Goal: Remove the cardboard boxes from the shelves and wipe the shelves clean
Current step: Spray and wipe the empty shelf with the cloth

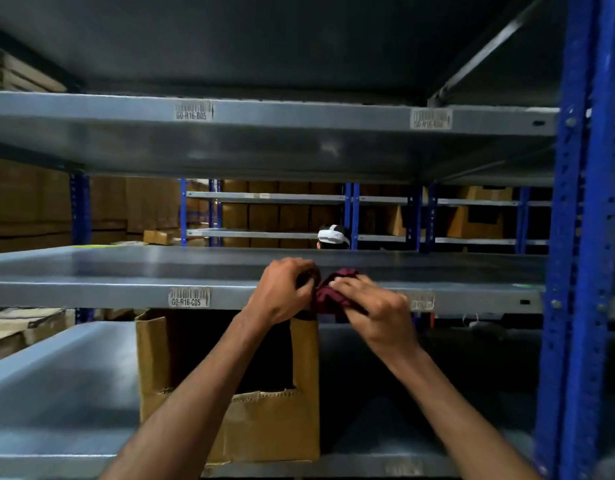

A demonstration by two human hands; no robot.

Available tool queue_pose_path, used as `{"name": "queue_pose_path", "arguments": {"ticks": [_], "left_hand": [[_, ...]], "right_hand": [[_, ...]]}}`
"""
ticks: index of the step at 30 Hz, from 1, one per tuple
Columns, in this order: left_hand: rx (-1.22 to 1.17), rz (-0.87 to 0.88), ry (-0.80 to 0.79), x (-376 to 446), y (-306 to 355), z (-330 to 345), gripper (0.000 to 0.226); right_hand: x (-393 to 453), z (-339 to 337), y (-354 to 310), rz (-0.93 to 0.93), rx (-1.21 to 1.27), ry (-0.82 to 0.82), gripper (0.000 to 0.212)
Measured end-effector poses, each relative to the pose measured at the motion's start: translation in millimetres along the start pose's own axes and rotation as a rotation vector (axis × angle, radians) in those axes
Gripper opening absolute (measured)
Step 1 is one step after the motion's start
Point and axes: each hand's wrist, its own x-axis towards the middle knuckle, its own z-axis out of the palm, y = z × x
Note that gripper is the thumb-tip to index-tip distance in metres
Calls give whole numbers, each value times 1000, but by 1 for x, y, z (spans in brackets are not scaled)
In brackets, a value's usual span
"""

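Three grey shelves on the blue upright [576, 271], stacked top [299, 114], middle [126, 292], bottom [56, 393]. One open cardboard box [264, 427], left of the upright. One maroon cloth [328, 296]. Two barcode labels readable, two more blurred.

Two bare forearms, left grip [281, 289], right grip [375, 306] (no sleeves, no gloves).

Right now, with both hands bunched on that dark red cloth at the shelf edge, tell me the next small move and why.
Probably lay the dark red cloth flat on the grey metal shelf labelled G0-R16-C05 and start wiping. Both the left hand and the right hand grip the cloth at that shelf's front edge, and no boxes show on the part in view. The open brown cardboard box on the shelf below can wait.
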Motion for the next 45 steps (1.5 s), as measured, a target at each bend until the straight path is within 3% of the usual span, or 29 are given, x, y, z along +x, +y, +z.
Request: {"name": "queue_pose_path", "arguments": {"ticks": [3,5,8,12,17,19,24,29,33,36,42,45], "left_hand": [[28,5,-37,0,-4,-6,23],[74,30,-68,-2,-9,-9,16],[134,46,-85,1,-8,-10,14],[173,39,-67,4,-1,-2,19],[252,10,-89,2,1,-7,22],[329,-11,-72,-5,-9,-10,19],[317,-102,46,-23,-12,-12,24],[227,-153,-136,-18,-7,-41,9],[243,-89,-162,-42,-27,-67,20],[247,-71,-165,-54,-35,-74,30],[204,-200,-268,-35,-41,-91,31],[138,-170,-313,-39,-47,-101,32]], "right_hand": [[15,10,-22,-55,51,-5,33],[10,-1,-16,-57,24,-33,40],[-3,-19,4,32,-21,5,50],[7,1,-17,130,-15,73,40],[10,0,-29,150,7,-49,38],[6,-12,-16,184,0,-91,42],[6,-14,-27,333,-40,6,36],[31,7,-71,134,-42,-187,32],[32,-22,-50,158,-39,-269,41],[29,-28,-47,251,-91,-236,39],[64,28,-124,176,-69,-305,31],[63,20,-122,238,-51,-309,36]]}}
